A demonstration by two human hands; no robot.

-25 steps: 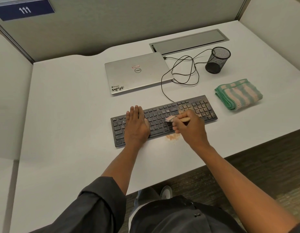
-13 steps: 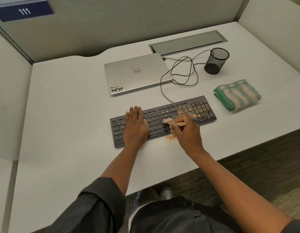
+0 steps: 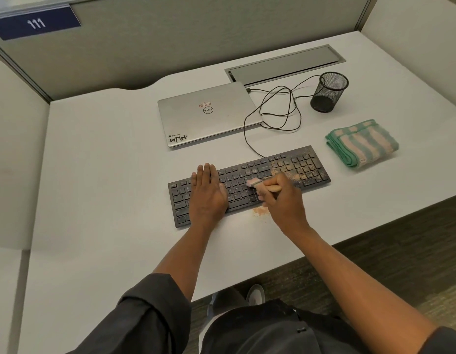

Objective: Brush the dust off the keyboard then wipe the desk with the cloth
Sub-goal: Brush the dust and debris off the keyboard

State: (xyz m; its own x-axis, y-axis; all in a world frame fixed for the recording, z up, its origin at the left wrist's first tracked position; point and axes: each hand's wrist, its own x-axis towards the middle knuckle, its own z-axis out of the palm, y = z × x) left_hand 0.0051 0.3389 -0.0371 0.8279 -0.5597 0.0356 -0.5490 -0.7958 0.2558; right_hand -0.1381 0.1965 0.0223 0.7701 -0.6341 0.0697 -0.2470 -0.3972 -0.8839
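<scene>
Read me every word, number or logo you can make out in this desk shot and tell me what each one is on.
"111": white digits on the blue sign on the partition.
"DELL": round logo, seen upside down, on the closed laptop lid.
"WMN": black sticker at the lid's near left corner; the small line above it is too blurred to read.
Red-edged sticker above the logo: unreadable.
Keyboard key legends: too small to read.

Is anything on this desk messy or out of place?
Yes. Tan dust coats the right side of the keyboard, and a small pile of it lies on the desk just in front, beside the right hand holding the brush. The black cable also loops loosely.
</scene>
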